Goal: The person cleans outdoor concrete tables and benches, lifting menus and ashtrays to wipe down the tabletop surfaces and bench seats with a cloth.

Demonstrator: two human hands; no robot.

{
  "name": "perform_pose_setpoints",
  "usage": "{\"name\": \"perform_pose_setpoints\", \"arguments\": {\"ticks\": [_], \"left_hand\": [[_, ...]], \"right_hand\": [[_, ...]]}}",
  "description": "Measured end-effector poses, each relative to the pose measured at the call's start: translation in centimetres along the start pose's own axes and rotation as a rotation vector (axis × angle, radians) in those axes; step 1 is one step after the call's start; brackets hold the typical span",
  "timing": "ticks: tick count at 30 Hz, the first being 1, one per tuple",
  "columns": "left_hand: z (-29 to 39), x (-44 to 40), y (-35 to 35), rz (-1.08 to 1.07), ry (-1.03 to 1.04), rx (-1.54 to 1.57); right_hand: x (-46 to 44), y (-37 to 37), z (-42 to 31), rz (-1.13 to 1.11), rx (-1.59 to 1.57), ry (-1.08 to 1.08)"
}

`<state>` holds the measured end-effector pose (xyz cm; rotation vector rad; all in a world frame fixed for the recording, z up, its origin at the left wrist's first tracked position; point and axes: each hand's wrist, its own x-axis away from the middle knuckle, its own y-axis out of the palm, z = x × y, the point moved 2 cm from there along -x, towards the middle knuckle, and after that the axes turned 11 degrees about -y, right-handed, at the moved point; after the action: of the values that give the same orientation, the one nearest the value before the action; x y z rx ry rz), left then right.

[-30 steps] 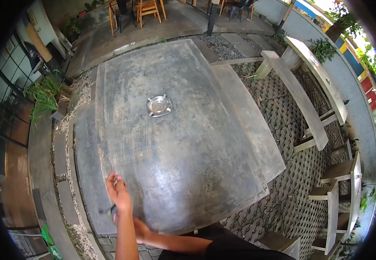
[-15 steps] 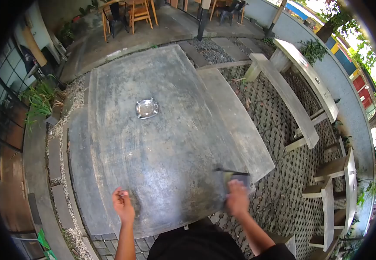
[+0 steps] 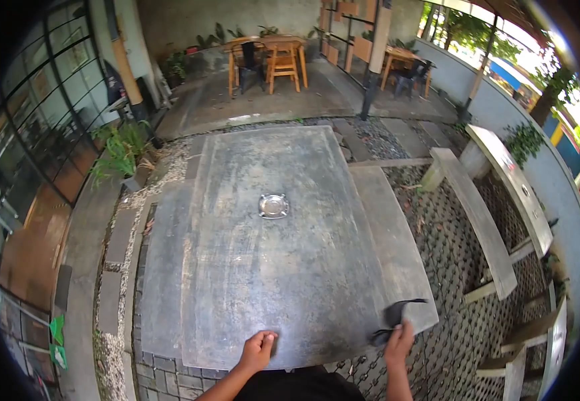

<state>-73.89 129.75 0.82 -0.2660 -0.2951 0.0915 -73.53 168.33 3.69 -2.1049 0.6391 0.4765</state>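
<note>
A long grey concrete table (image 3: 276,267) stretches out in front of me, with a shiny metal ashtray (image 3: 273,206) on it. My left hand (image 3: 258,350) is over the near edge of the table, its fingers curled together; whether anything small is inside is hidden. Off the table's near right corner, my right hand (image 3: 399,342) grips a dark, floppy object with thin straps (image 3: 395,313), which looks like black cloth or a pouch. Part of that object hangs to the left of the fingers.
Concrete benches flank the table, one on the left (image 3: 164,267) and one on the right (image 3: 397,247). Further right stand another bench (image 3: 480,220) and a narrow table (image 3: 514,184). A potted plant (image 3: 121,150) is at left; wooden furniture (image 3: 280,60) stands behind.
The view has tilted up. My hands, close together at first, have moved apart, and the dark object is now out to the right in my right hand. My left hand's fingers have curled in.
</note>
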Motion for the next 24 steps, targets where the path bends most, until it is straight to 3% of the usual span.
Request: {"name": "perform_pose_setpoints", "arguments": {"ticks": [3,5,6,9,12,14,16,19,24], "left_hand": [[2.1,2.8,-0.9,-0.074,-0.045,-0.186],[4.8,4.9,-1.6,0.143,0.143,-0.461],[4.1,5.6,-1.9,0.238,0.237,-0.445],[3.1,9.4,-3.9,0.300,0.161,-0.708],[0.3,12.9,-6.6,0.318,0.078,-0.702],[-3.9,15.3,-8.0,0.330,-0.031,-0.564],[-5.6,18.0,-9.1,0.514,-0.070,-0.575],[-6.1,22.6,-11.8,0.604,-0.243,-0.391],[-12.5,30.2,-15.5,0.882,-0.317,-0.249]], "right_hand": [[-0.6,4.9,-6.4,-0.312,-0.413,-0.134],[0.0,8.5,-10.9,-0.663,-0.721,-0.116],[0.8,10.6,-12.6,-0.794,-0.777,-0.196],[2.8,14.6,-19.2,-1.246,-0.848,-0.529],[6.6,16.4,-24.9,-1.545,-0.988,-0.722],[9.5,17.4,-27.4,-1.636,-1.082,-0.837],[11.2,17.3,-30.9,-1.736,-0.956,-0.980],[14.8,18.4,-34.7,-1.604,-0.784,-1.386],[23.8,20.9,-40.0,-1.505,-0.740,-1.586]]}}
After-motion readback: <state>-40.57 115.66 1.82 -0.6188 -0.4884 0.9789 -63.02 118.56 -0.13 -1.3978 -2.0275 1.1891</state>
